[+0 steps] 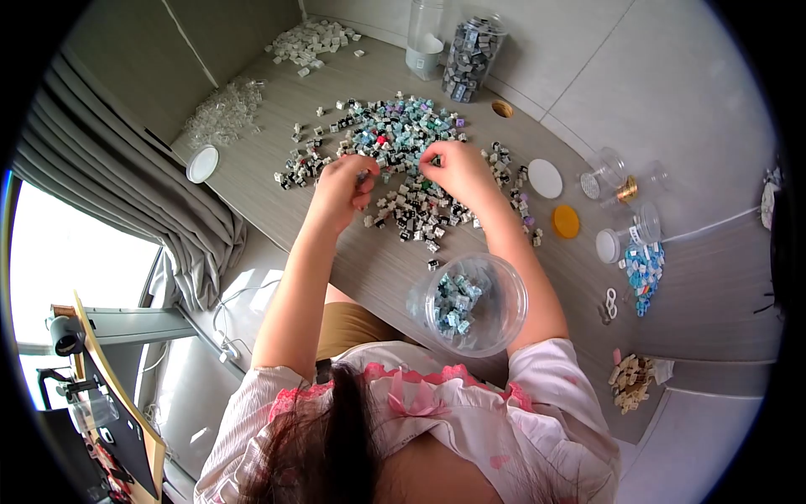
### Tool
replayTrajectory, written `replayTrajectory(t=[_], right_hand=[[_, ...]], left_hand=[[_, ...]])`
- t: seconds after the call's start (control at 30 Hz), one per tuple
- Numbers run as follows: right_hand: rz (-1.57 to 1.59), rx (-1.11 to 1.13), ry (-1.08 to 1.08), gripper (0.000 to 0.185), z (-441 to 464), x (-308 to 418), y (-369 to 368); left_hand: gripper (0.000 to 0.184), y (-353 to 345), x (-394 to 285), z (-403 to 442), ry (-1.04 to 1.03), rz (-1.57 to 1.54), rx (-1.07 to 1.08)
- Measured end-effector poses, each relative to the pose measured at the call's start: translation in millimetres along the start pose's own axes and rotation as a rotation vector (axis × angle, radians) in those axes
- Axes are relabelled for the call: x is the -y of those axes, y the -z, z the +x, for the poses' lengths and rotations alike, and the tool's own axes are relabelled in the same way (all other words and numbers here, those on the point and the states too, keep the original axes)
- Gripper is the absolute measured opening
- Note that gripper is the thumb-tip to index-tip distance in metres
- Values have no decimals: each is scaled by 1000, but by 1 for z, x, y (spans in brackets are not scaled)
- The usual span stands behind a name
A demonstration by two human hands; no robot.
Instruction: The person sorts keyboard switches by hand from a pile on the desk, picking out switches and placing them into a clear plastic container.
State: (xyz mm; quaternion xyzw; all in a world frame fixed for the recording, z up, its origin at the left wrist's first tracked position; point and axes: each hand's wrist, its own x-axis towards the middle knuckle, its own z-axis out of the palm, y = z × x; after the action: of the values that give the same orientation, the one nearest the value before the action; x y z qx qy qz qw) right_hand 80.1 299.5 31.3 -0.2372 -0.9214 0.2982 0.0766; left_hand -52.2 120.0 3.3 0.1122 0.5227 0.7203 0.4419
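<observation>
A wide heap of small keyboard switches (pixel 411 126) lies on the grey table, pale blue at the back and mostly black and white in front. My left hand (pixel 346 186) is at the heap's left side with curled fingers; what they hold, if anything, cannot be made out. Over the middle right of the heap, my right hand (pixel 457 172) pinches with thumb and forefinger, and the pinched spot is too small to read. A single red switch (pixel 381 140) shows between the hands. Close to my body, a clear plastic tub (pixel 504 290) contains several pale blue switches.
White pieces (pixel 311 42) and clear pieces (pixel 222 113) lie at the back left. A jar of dark grey pieces (pixel 474 59) stands at the back. To the right are a white lid (pixel 546 179), an orange lid (pixel 566 221), small clear jars and blue keycaps (pixel 643 277).
</observation>
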Motion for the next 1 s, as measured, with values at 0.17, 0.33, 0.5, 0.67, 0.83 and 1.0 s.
replayTrajectory(t=[0.17, 0.33, 0.5, 0.67, 0.83, 1.0], right_hand=[[-182, -62, 17, 21, -3, 19, -14], [-206, -81, 20, 20, 0, 19, -21], [585, -86, -67, 20, 21, -20, -25], [1585, 258, -317, 34, 19, -24, 5], [1611, 298, -363, 31, 24, -27, -2], [580, -4, -88, 25, 20, -23, -4]], left_hand=[[24, -14, 9, -3, -595, 1178, -154], [28, -13, 20, 7, -659, 1301, -164], [22, -12, 16, 6, -578, 1153, -148], [17, -14, -15, 0, 3, 95, -31], [13, -13, -21, 8, 252, -624, 152], [18, -28, -23, 23, 157, -417, 51]])
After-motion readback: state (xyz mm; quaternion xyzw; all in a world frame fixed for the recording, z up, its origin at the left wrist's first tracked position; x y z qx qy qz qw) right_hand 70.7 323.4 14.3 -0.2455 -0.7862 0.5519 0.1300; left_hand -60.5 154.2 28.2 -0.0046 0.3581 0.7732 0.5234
